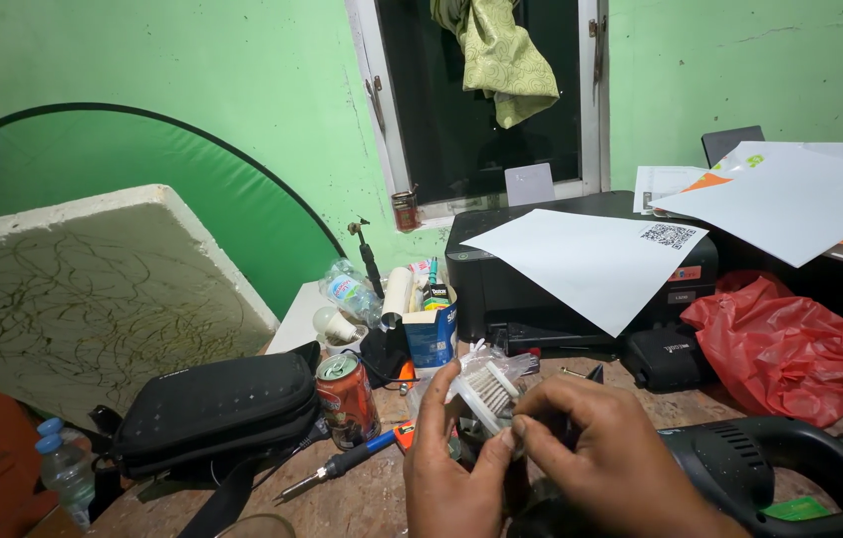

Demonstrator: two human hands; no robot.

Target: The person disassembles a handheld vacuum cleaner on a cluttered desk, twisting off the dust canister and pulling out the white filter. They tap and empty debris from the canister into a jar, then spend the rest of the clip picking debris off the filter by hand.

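- The left hand (pixel 451 468) was clasped around a small white brush (pixel 489 391) in clear plastic wrap, low in the middle of the view, just above the wooden table (pixel 362 498)
- The right hand (pixel 601 448) pinched the wrap at the brush's lower edge with thumb and fingertips pressed together
- Little free room showed around the hands: a dark power tool (pixel 780 468) lay just right of the right hand, near the table's front edge
- Left of the hands stood a red drink can (pixel 347 399), with a soldering iron (pixel 337 466) lying beside it and a black zip case (pixel 212 408) further left
- Behind the brush sat a black printer (pixel 541 289) with a white sheet (pixel 591 264) draped over its top; a red plastic bag (pixel 790 349) lay to its right
- A small box of tubes and glue (pixel 429 324) and a clear bottle (pixel 350 292) crowded the space between can and printer
- A scribbled foam board (pixel 83 289) leaned at the far left
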